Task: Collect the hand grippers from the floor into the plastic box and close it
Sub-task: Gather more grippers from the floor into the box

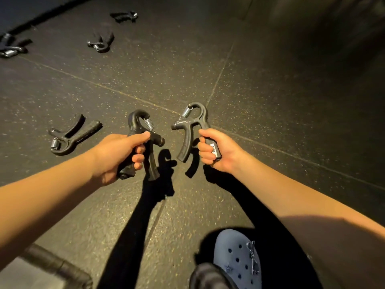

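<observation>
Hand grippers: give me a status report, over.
Left hand grips one hand gripper, right hand grips a second gripper. At least four more on the floor, nearest gripper at left. Box not clearly in view.

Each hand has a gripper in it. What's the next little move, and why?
Probably carry both to the plastic box and drop them in. The left hand grips one hand gripper and the right hand a second gripper, so neither can take the nearest floor gripper or the others farther off. The box is not plainly in view.
</observation>
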